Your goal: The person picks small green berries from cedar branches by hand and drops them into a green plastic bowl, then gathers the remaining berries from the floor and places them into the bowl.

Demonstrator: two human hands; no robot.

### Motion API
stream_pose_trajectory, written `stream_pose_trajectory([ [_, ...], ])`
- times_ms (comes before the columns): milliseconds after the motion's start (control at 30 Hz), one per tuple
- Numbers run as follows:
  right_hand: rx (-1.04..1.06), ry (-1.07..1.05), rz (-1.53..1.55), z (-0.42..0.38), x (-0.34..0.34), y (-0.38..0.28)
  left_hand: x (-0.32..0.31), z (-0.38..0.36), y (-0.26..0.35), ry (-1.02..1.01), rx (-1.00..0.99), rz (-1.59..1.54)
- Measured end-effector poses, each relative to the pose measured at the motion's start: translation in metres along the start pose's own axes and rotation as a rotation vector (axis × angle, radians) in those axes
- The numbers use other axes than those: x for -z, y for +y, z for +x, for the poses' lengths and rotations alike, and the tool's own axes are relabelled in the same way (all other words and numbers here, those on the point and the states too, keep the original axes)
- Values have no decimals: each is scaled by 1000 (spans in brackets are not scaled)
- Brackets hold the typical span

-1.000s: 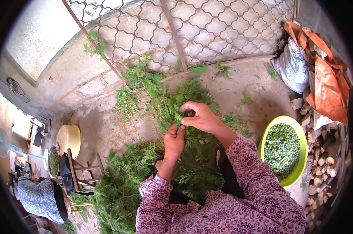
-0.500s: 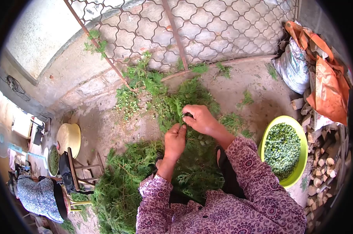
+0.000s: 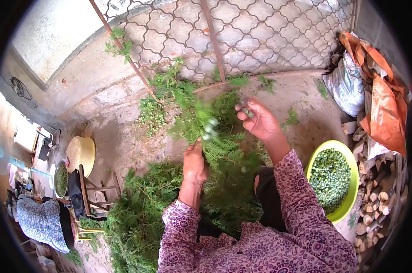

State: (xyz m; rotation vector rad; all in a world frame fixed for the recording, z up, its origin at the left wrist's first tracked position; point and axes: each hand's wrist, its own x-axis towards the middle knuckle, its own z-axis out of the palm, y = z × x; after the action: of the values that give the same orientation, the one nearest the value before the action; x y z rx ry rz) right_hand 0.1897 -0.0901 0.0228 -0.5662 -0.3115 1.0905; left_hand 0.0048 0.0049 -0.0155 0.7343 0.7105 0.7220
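Two bare hands that met at one green sprig a moment ago are now apart, both left of the yellow-green basin point(image 3: 354, 182). Farthest left of it lies a heap of cut branches point(image 3: 140, 211). Next comes the left hand point(image 3: 194, 167), thumb pressed against the fingers on what looks like the lower end of the sprig point(image 3: 203, 119); blur hides the exact grip. That sprig is well left of the basin and reaches farther from the person than it does. Its long axis runs away from the person, the free tip pointing outward rather than at the basin; a smeared pale cluster shows on its basin side. Nearer the basin, beyond its far rim and to its left, the right hand point(image 3: 262, 120) is raised, fingers curled, pinching small green pieces point(image 3: 247, 112). Its move away suggests that these have just come off the sprig.
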Motion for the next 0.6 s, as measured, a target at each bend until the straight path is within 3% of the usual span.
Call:
stream_pose_trajectory([
  [33,0,-2,-1,0,2,0,11,8,-5,0,-2,-1],
  [100,-66,-122,-16,1,9,2,27,20,-10,-184,81,-77],
  [200,-56,-200,-80,-4,4,3,14,12,-4,-113,66,-74],
  [300,-63,-143,-249,-9,-3,6,13,14,-9,-23,16,46],
  [500,-159,-165,-470,-12,-17,22,-4,3,-9,-45,14,50],
  [600,-163,-67,-729,-13,-21,26,-4,5,-13,-85,25,79],
])
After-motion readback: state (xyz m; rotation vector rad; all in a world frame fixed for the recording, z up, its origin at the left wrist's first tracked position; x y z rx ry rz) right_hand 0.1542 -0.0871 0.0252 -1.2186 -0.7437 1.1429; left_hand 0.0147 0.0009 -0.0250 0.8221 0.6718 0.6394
